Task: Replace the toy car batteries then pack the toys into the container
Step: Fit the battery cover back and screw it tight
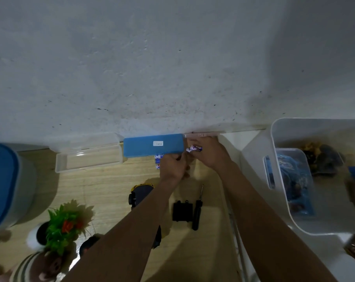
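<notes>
Battery-swap step. Right hand pinched purple-white wrapper, centre frame; left hand curled, contents unclear. Toy car lower centre under forearm, cover off beside screwdriver. Next likely needed: unwrapping batteries, seating them.

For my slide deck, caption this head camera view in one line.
Right hand pinches a printed wrapper, left hand beside it, by a blue box; batteries, screwdriver and black cover lie nearby.

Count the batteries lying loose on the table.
2: one battery at the blue box's near edge, a second battery just nearer the person, both beside the left hand. Others may hide behind the hands or in the wrapper the right hand pinches.
</notes>
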### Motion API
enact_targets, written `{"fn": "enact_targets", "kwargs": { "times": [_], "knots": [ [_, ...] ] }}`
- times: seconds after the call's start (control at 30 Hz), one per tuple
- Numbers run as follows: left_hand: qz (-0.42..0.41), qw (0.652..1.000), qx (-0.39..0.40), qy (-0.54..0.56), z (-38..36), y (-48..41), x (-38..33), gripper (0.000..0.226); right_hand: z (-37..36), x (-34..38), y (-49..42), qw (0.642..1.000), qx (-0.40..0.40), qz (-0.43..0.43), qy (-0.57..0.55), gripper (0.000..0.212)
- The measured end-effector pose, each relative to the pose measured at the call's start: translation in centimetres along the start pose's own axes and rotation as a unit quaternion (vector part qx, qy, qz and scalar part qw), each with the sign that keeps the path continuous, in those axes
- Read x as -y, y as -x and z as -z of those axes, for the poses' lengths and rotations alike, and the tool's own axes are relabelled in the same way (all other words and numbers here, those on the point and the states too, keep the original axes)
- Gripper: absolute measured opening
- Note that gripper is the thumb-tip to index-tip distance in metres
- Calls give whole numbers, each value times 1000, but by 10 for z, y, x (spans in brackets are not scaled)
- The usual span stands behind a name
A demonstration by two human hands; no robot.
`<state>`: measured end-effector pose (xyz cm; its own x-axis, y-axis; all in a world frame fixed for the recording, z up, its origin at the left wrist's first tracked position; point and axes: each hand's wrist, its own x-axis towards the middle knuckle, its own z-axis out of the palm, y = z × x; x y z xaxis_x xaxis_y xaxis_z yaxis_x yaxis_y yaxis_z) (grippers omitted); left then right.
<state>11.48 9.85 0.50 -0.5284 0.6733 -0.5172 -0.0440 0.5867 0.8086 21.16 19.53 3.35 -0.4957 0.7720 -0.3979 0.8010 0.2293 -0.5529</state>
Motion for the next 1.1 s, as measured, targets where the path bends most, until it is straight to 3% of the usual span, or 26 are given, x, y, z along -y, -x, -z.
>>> {"fn": "enact_targets", "kwargs": {
  "times": [0.07,0.13,0.2,0.27,0.47,0.7,1.1],
  "knots": [
    [2,1000,0,6,0,1,-1,40,-2,1,11,998,-50,-20,-14,30],
    [3,1000,3,2,1,2,-2,40,-4,6,27,986,-163,-29,-31,13],
    [7,1000,10,-10,2,2,-3,39,-8,9,40,951,-304,-25,-56,13],
    [16,1000,15,-17,3,3,-2,34,-14,4,41,934,-353,-30,-41,20],
    [65,996,54,28,5,6,-4,28,-39,-29,30,975,-212,-50,-40,36],
    [48,997,52,14,0,1,-4,26,-47,-30,28,975,-208,-66,-35,37],
    [92,994,29,49,-1,0,-14,26,-41,-24,23,975,-202,-89,-15,37]
  ]
}}
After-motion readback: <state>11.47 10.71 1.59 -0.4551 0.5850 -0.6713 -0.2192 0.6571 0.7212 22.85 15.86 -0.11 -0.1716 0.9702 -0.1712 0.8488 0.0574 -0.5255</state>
